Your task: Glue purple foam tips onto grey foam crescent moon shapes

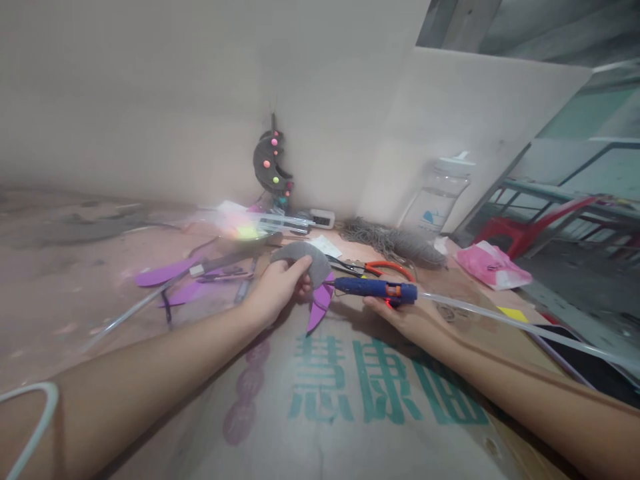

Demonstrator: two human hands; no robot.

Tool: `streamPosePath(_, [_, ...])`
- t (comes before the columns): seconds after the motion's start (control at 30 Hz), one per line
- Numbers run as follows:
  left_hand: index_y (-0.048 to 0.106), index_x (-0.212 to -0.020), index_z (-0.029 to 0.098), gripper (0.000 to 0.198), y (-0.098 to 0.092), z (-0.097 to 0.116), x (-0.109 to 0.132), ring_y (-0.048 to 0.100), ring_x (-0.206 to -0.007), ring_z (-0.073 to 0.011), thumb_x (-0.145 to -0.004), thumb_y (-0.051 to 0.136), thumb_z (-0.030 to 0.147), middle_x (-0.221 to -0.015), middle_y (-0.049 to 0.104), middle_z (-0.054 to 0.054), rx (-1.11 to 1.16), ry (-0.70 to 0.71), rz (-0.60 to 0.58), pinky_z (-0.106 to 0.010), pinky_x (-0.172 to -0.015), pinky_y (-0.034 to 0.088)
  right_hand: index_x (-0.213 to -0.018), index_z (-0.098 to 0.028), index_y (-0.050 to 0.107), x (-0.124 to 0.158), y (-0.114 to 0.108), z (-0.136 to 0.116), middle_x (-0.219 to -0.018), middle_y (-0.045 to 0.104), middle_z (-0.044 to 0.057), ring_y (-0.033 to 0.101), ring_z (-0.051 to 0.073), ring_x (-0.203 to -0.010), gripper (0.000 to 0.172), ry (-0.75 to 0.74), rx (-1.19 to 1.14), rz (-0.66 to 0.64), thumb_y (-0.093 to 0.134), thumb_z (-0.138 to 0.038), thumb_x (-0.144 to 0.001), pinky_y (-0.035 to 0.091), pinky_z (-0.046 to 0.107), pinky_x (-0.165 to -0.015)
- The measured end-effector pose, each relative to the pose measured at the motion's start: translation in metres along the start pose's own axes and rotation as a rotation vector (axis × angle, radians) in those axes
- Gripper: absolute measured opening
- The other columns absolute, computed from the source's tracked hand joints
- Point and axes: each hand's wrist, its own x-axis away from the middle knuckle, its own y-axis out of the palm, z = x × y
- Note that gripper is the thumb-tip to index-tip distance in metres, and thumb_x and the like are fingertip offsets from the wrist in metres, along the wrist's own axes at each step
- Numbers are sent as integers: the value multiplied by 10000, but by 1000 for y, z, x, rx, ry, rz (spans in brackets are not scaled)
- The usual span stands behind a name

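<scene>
My left hand point(285, 288) pinches a grey curved piece point(316, 263), which looks wrapped in yarn. A purple crescent piece point(321, 308) hangs just below it; I cannot tell whether the two are joined. In my right hand point(395, 315) is a blue hot glue gun point(367, 288), its nozzle pointing left and close to the grey piece. A long clear glue stick point(505, 320) runs out of the gun's back end toward the right. Whether the nozzle touches the piece is too blurred to make out.
Orange-handled pliers point(390, 268) lie behind the glue gun. Further back are grey yarn point(395, 243), a water bottle point(435, 197) and a dark crescent ornament with coloured balls point(270, 163). Purple pieces point(167, 272) lie at left, a pink packet point(493, 265) and dark tablet point(590, 360) at right.
</scene>
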Motion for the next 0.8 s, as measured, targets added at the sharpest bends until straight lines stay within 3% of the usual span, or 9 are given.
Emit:
streamPosePath(0.23, [512,-606,129,376,-1,-2,-2,497,-429,-80,-783,622,442,-545,532,-4,-19,9,3,-200,-444,380,-681,-214,594,0,-1,-4,-640,651,38,613,214,-585,259,49,17,41,589,-464,-748,502,330,-557])
streamPosePath(0.47, [518,-612,133,359,-1,1,-1,503,-438,-89,-790,607,433,-535,540,-7,-49,17,17,-207,-454,386,-765,-214,634,-1,1,3,-778,708,63,668,250,-775,229,10,-15,70,596,-439,-772,531,345,-687])
streamPosePath(0.67, [559,-609,121,382,-2,-1,-1,513,-438,-96,-792,591,455,-525,568,-23,-111,41,26,-214,-463,390,-723,-220,637,-1,-2,1,-727,711,49,668,241,-696,269,34,58,58,574,-477,-776,534,341,-653])
streamPosePath(0.8, [562,-600,124,392,-3,-1,-1,520,-440,-100,-783,592,469,-516,570,-19,-119,47,27,-218,-470,395,-831,-217,679,-2,-1,4,-850,733,64,681,265,-818,319,35,54,68,570,-512,-777,544,361,-731])
